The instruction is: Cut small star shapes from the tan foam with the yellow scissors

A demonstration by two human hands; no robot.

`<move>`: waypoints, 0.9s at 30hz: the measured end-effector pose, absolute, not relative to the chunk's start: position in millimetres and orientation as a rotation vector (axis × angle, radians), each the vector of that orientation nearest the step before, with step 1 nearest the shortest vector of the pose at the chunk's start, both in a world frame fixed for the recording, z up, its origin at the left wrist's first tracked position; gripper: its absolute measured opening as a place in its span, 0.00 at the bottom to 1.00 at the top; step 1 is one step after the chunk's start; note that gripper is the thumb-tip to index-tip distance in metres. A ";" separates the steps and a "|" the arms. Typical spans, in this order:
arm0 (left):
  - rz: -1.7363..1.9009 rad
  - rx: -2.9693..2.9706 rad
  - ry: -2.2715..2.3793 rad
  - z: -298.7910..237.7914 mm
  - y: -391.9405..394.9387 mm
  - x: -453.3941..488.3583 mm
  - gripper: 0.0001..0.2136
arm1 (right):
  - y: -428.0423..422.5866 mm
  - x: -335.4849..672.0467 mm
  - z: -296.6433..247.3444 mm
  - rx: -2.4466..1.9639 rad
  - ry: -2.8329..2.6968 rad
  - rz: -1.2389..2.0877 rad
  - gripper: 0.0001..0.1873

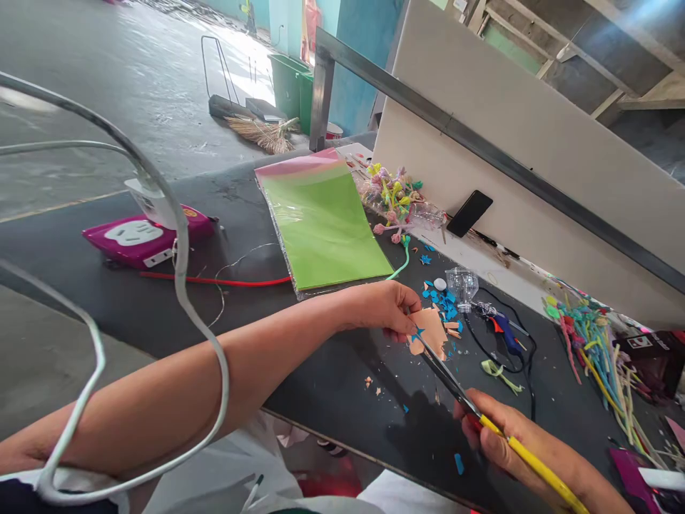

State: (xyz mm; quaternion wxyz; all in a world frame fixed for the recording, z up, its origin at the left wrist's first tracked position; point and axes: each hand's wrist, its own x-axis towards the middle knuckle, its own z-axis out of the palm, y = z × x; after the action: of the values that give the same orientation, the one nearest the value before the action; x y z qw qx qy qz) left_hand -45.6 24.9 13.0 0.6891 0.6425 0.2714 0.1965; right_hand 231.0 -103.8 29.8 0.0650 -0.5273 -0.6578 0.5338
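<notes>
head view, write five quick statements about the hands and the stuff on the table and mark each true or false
1. The right hand holds yellow-handled scissors. True.
2. The left hand grips the black phone. False: it pinches a small blue piece.
3. A blue-and-red glue gun lies right of the clear plastic bottle piece in the picture. True.
4. The black phone lies on the green sheet. False: it is by the pale panel, apart from the green sheet.
5. The power strip on the left is all green. False: it is purple and white.
</notes>
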 end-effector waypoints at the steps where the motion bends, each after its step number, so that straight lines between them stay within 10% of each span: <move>1: 0.429 1.431 0.610 12.9 25.0 -45.9 0.08 | -103.4 229.5 31.0 -1.587 -2.017 1.654 0.28; 27: 0.276 1.644 0.693 11.3 28.5 -49.2 0.05 | -113.3 210.1 30.0 -1.666 -1.808 1.717 0.30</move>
State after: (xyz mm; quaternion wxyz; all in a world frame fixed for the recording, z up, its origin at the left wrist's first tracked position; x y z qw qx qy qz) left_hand -49.2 28.5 11.3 0.6196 0.7147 0.3015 0.1201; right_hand 210.1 -113.3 30.0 0.0712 -0.5542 -0.6014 0.5711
